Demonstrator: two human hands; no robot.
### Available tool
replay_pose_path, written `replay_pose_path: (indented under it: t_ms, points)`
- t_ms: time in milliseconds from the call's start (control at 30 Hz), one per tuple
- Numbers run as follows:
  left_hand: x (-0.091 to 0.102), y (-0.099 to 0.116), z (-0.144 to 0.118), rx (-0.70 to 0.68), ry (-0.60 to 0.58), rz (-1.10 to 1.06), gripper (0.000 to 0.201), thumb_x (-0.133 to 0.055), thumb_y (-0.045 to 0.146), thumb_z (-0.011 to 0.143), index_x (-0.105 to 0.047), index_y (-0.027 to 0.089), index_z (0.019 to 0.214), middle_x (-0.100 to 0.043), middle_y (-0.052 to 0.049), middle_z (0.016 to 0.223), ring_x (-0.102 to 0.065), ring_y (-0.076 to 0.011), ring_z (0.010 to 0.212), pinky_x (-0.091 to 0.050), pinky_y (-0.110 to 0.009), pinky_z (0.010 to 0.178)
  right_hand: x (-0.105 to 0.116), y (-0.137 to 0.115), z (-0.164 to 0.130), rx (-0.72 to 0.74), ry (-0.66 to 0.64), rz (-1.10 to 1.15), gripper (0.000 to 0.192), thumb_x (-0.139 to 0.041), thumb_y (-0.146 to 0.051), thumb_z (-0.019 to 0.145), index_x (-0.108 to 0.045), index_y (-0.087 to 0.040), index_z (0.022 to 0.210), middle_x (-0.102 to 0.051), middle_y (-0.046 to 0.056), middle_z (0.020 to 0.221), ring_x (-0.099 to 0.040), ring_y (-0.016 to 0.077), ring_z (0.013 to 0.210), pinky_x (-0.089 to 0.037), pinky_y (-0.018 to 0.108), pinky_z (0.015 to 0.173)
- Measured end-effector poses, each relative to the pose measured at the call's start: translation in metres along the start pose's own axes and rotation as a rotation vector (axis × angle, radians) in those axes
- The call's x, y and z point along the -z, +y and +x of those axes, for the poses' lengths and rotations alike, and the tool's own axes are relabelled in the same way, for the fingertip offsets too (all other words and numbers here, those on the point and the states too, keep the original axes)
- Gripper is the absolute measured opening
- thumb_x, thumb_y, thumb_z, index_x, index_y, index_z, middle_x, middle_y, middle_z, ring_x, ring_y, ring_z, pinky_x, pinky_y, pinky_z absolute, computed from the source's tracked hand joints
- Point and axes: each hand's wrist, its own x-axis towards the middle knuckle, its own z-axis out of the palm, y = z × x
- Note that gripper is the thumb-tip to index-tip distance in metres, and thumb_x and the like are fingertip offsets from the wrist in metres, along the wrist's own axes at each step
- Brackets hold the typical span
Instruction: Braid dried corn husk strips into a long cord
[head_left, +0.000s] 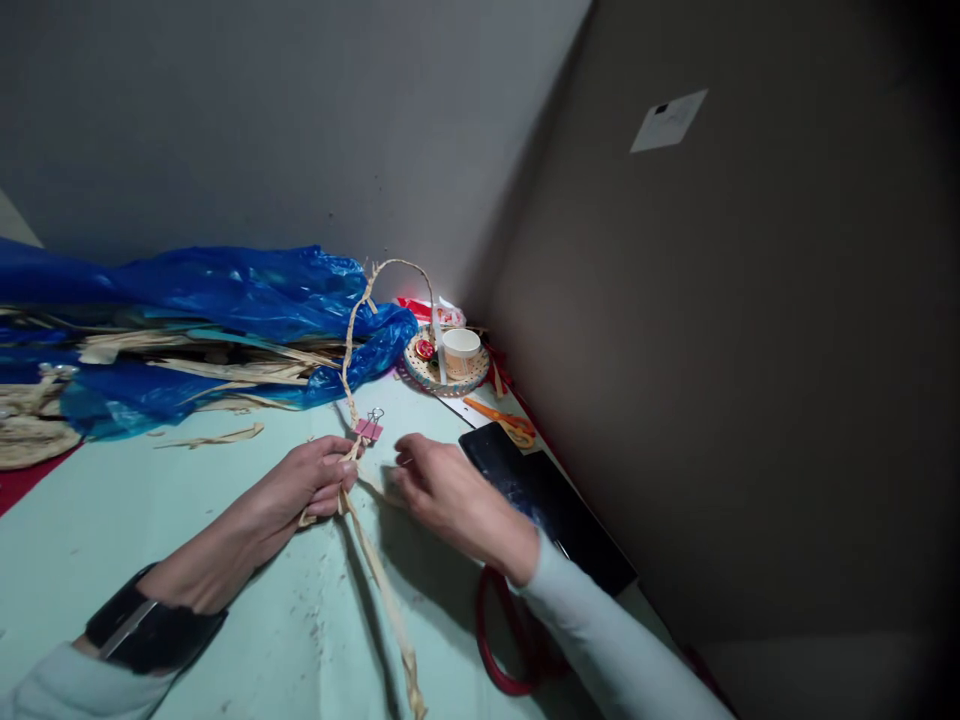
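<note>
My left hand (324, 475) is closed on a twisted cord of pale dried plant fibre (349, 345), pinching it just below a pink binder clip (368, 430). Above the clip the cord arches up and over towards the back; below my fingers it runs down to the bottom edge. To the right, my right hand (442, 492) is closed with curled fingers. A loose fibre strand (381, 490) stretches from the cord at my left fingers to the underside of my right hand. Its end is hidden there.
A blue plastic bag (225, 290) with dried strips lies at the back left. Further right stand a woven tray (427, 383) with a paper cup (461, 355), orange scissors (514, 422) and a dark flat object (551, 500). Red-handled scissors (487, 650) lie under my right forearm.
</note>
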Motion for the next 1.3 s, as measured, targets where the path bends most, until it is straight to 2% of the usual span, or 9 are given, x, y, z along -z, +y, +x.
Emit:
replay_pose_path:
  t_ms: [33, 200, 300, 500, 667, 800, 967, 1200, 1300]
  points:
    - [0.000, 0.000, 0.000, -0.003, -0.006, -0.001, 0.026, -0.075, 0.020, 0.072, -0.057, 0.015, 0.090, -0.053, 0.007, 0.054, -0.028, -0.0001, 0.037, -0.019, -0.011, 0.036, -0.009, -0.004, 0.008, -0.011, -0.029, 0.030, 0.017, -0.049, -0.021, 0.095, -0.060, -0.012, 0.103, -0.068, 0.013, 0.093, -0.060, 0.0209, 0.082, -0.039, 0.028, 0.068]
    - [0.000, -0.003, 0.000, -0.005, -0.020, -0.003, 0.037, -0.079, 0.027, 0.070, -0.055, 0.015, 0.096, -0.052, 0.009, 0.054, -0.028, 0.0005, 0.038, -0.021, -0.011, 0.038, -0.040, -0.010, 0.032, -0.031, 0.046, 0.221, 0.017, -0.046, -0.016, 0.095, -0.058, -0.013, 0.107, -0.069, 0.012, 0.101, -0.064, 0.0212, 0.092, -0.044, 0.029, 0.080]
    - [-0.001, -0.004, 0.000, -0.002, -0.032, 0.004, 0.044, -0.081, 0.030, 0.067, -0.055, 0.015, 0.099, -0.053, 0.009, 0.055, -0.027, 0.0008, 0.038, -0.020, -0.012, 0.038, -0.043, -0.005, 0.034, -0.066, 0.041, 0.252, 0.014, -0.046, -0.016, 0.096, -0.059, -0.014, 0.100, -0.069, 0.011, 0.096, -0.064, 0.0209, 0.089, -0.044, 0.029, 0.079]
    - [-0.002, -0.002, -0.002, 0.005, -0.030, 0.022, 0.043, -0.082, 0.031, 0.064, -0.054, 0.016, 0.093, -0.052, 0.010, 0.055, -0.027, 0.0006, 0.038, -0.020, -0.013, 0.038, -0.047, 0.002, 0.038, -0.046, 0.007, 0.361, 0.019, -0.050, -0.020, 0.095, -0.061, -0.016, 0.080, -0.067, 0.004, 0.081, -0.057, 0.0164, 0.076, -0.038, 0.027, 0.071]
    - [-0.008, -0.003, -0.005, -0.023, 0.002, 0.053, 0.037, -0.079, 0.035, 0.068, -0.052, 0.018, 0.086, -0.058, 0.007, 0.054, -0.029, 0.0001, 0.038, -0.017, -0.013, 0.038, -0.048, 0.011, 0.043, -0.118, 0.019, 0.581, 0.024, -0.060, -0.016, 0.088, -0.059, -0.016, 0.063, -0.052, -0.003, 0.059, -0.044, 0.0115, 0.060, -0.031, 0.024, 0.060]
    - [-0.012, -0.003, -0.006, -0.043, 0.028, 0.074, 0.036, -0.078, 0.035, 0.068, -0.052, 0.019, 0.087, -0.066, 0.002, 0.062, -0.035, -0.0010, 0.039, -0.019, -0.014, 0.039, -0.054, 0.018, 0.046, -0.163, 0.031, 0.715, 0.024, -0.060, -0.019, 0.086, -0.062, -0.015, 0.063, -0.056, -0.002, 0.057, -0.046, 0.0104, 0.055, -0.034, 0.022, 0.058]
    - [-0.013, -0.005, -0.007, -0.048, 0.036, 0.087, 0.033, -0.075, 0.034, 0.072, -0.054, 0.018, 0.091, -0.067, 0.000, 0.064, -0.034, -0.0020, 0.039, -0.019, -0.015, 0.040, -0.064, 0.020, 0.048, -0.198, 0.079, 0.926, 0.021, -0.064, -0.024, 0.079, -0.064, -0.015, 0.059, -0.061, 0.000, 0.057, -0.051, 0.0112, 0.054, -0.039, 0.023, 0.059]
    - [-0.011, -0.006, -0.010, -0.051, 0.010, 0.089, 0.030, -0.074, 0.037, 0.074, -0.060, 0.016, 0.090, -0.051, 0.007, 0.057, -0.028, -0.0022, 0.042, -0.020, -0.016, 0.042, -0.068, 0.016, 0.050, -0.218, 0.129, 0.951, 0.020, -0.065, -0.024, 0.074, -0.060, -0.016, 0.057, -0.059, 0.000, 0.054, -0.052, 0.0120, 0.053, -0.041, 0.024, 0.058]
    - [-0.008, -0.003, -0.008, -0.028, -0.001, 0.118, 0.032, -0.078, 0.038, 0.069, -0.062, 0.012, 0.081, -0.059, 0.001, 0.062, -0.024, -0.0004, 0.042, -0.016, -0.017, 0.041, -0.066, 0.014, 0.049, -0.232, 0.112, 0.969, 0.020, -0.064, -0.024, 0.075, -0.059, -0.016, 0.058, -0.058, -0.001, 0.054, -0.051, 0.0115, 0.051, -0.040, 0.024, 0.056]
